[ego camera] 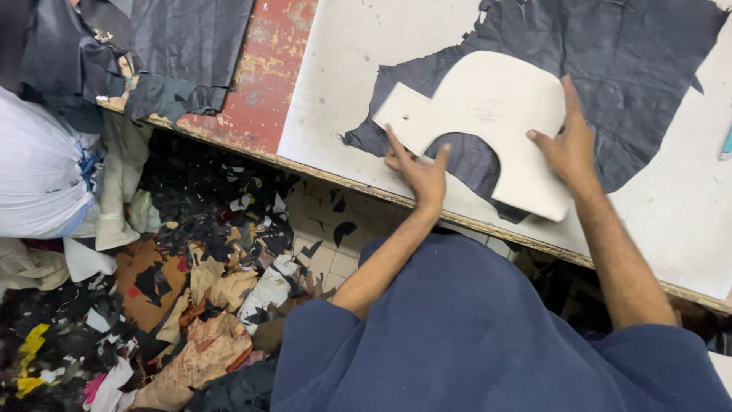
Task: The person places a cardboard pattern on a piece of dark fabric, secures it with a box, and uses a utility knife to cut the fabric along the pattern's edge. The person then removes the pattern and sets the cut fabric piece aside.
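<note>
No packages, labels, signs or screens visible.

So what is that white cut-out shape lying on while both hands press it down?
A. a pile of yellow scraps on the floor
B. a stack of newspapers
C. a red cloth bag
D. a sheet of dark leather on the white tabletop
D: the white template lies flat on the dark leather sheet, with the left hand and right hand at its edges.

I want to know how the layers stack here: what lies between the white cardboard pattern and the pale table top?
In the head view, a dark sheet of leather lies between the white pattern and the table top; both hands press the pattern onto it.
</note>
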